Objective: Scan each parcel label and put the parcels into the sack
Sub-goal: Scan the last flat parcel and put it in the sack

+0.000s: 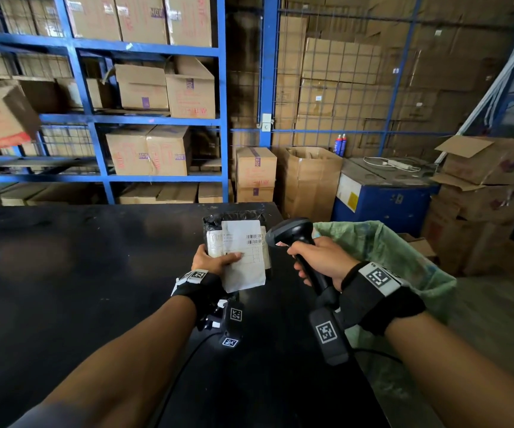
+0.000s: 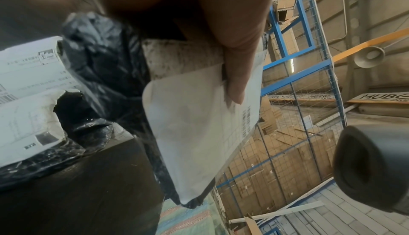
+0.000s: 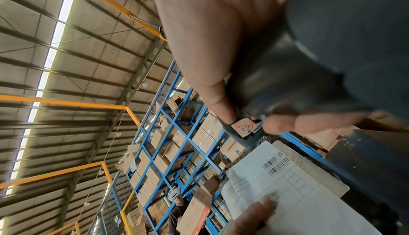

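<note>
My left hand [image 1: 215,257] holds up a flat parcel [image 1: 243,261] with a white label, thumb [image 2: 234,71] pressed on the label's face. The barcodes [image 1: 254,239] sit at the label's upper right. Behind it on the black table [image 1: 95,273] lies another black-wrapped parcel [image 2: 97,67] with a torn white label [image 2: 28,120]. My right hand [image 1: 317,257] grips a black barcode scanner [image 1: 292,236] by its handle, head pointing left at the label [image 3: 285,182] from close by. A green sack [image 1: 394,251] hangs open to the right of the table.
Blue steel shelving [image 1: 95,118] loaded with cardboard cartons stands beyond the table. More cartons [image 1: 490,186] and a blue machine [image 1: 382,196] crowd the floor at right. A person carrying a carton [image 3: 194,210] shows in the right wrist view.
</note>
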`<action>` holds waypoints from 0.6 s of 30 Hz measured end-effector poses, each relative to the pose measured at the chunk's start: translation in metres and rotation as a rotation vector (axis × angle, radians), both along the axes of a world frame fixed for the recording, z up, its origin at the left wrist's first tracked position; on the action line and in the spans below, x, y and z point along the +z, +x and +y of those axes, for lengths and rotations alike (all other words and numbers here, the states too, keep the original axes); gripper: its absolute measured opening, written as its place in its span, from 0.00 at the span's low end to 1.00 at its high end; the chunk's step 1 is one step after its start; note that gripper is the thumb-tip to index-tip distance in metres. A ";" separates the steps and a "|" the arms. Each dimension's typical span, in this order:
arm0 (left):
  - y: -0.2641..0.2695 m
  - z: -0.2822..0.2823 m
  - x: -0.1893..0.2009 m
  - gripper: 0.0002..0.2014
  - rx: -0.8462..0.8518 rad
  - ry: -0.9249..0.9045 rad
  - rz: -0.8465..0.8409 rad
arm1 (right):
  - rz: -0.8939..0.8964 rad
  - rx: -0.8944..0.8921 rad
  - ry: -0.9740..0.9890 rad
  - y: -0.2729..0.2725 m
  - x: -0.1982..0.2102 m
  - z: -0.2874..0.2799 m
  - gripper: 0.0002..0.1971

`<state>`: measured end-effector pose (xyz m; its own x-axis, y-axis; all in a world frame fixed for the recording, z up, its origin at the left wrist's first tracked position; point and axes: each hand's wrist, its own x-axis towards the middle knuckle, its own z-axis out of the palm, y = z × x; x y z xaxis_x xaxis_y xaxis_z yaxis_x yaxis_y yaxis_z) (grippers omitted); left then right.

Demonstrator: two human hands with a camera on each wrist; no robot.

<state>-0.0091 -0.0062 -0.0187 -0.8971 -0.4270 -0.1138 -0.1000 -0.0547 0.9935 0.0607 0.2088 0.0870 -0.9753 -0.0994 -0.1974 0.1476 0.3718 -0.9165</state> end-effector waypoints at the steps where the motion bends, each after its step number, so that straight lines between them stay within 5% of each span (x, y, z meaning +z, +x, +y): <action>1: 0.001 0.000 0.000 0.32 -0.002 -0.001 0.006 | 0.002 -0.003 -0.003 0.000 0.000 -0.001 0.08; 18: 0.012 0.003 -0.003 0.35 -0.026 -0.016 0.000 | -0.017 0.007 -0.006 0.008 -0.005 0.000 0.09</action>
